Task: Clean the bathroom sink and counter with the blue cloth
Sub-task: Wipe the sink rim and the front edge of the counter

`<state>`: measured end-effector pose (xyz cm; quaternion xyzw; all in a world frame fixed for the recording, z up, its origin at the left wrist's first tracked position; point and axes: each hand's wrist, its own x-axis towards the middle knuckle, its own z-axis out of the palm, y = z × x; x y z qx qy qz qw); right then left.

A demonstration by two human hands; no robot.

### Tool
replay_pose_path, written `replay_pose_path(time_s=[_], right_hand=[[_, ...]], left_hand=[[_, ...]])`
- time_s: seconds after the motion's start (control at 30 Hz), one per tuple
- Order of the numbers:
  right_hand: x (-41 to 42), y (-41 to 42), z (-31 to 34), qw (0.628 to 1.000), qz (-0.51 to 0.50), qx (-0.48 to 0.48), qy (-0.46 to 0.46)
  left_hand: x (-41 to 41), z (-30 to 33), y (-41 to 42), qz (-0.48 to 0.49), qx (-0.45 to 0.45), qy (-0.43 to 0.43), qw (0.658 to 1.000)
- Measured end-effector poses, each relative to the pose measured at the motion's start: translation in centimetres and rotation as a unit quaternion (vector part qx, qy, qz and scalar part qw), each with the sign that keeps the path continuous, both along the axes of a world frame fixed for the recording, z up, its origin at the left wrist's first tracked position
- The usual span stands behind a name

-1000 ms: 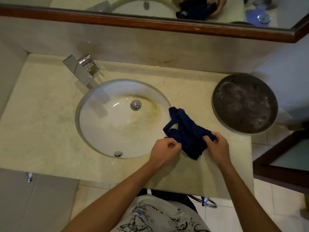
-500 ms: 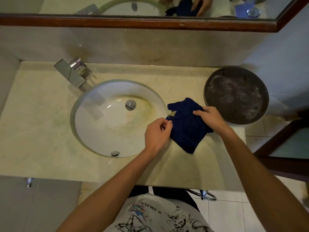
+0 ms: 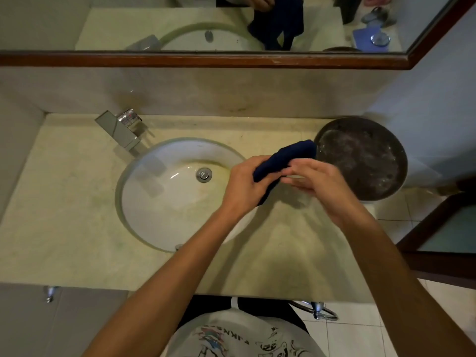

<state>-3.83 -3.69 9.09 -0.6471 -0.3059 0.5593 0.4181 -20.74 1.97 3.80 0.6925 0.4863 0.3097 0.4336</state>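
Beige stone counter (image 3: 64, 202) with much bare surface at left and along the front edge; right edge just past the hands. Long mirror (image 3: 154, 21) in a brown wooden frame above the back wall. Round white sink (image 3: 159, 202) set under the counter, yellowish stain near the drain (image 3: 204, 174). Dark round basin (image 3: 365, 161) at the back right corner, overhanging the right edge. Left hand (image 3: 244, 184) clamped on the blue cloth (image 3: 288, 155), held bunched above the sink's right rim. Right hand (image 3: 319, 184) curled just beside it, blurred; cannot tell whether gripping. Square chrome faucet (image 3: 121, 132) at back left. Shirt print (image 3: 231, 338) not readable.
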Motion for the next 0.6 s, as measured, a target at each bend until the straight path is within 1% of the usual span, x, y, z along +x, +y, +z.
replay_pose_path(time_s=[0.03, 0.07, 0.1, 0.13, 0.17, 0.2, 0.23, 0.27, 0.33, 0.47, 0.6], right_hand=[[0.8, -0.2, 0.4, 0.994, -0.005, 0.046, -0.102], [1.5, -0.1, 0.9, 0.975, -0.005, 0.1, -0.197], [2.2, 0.1, 1.4, 0.951, 0.027, 0.148, -0.269], [2.7, 0.4, 1.7, 0.932, 0.099, 0.173, -0.304], [2.9, 1.0, 1.7, 0.918, 0.186, 0.163, -0.309], [2.8, 1.6, 1.5, 0.908, 0.264, 0.133, -0.297], [2.6, 2.2, 1.1, 0.903, 0.316, 0.097, -0.275], [2.3, 2.6, 0.6, 0.902, 0.343, 0.069, -0.253], [1.6, 2.9, -0.3, 0.914, 0.344, 0.054, -0.207], [0.2, 2.1, -2.1, 0.943, 0.29, 0.053, -0.152], [-2.1, 1.0, -4.1, 0.965, 0.246, 0.02, -0.091]], left_hand=[[-0.9, 0.6, 0.8, -0.019, -0.03, -0.011, 0.999], [-1.8, 1.2, 1.6, -0.051, -0.056, -0.013, 0.997], [-2.7, 1.9, 2.1, -0.089, -0.075, -0.012, 0.993], [-3.4, 2.6, 2.5, -0.126, -0.091, -0.011, 0.988], [-4.0, 3.4, 2.7, -0.155, -0.11, -0.009, 0.982], [-4.5, 4.1, 2.8, -0.178, -0.129, -0.009, 0.975], [-5.1, 4.6, 2.9, -0.192, -0.147, -0.007, 0.97], [-5.7, 4.9, 3.0, -0.198, -0.161, -0.002, 0.967], [-7.1, 5.1, 3.2, -0.197, -0.192, 0.002, 0.961], [-10.1, 3.8, 3.2, -0.141, -0.297, 0.009, 0.944], [-11.7, 1.7, 3.2, -0.12, -0.332, 0.03, 0.935]])
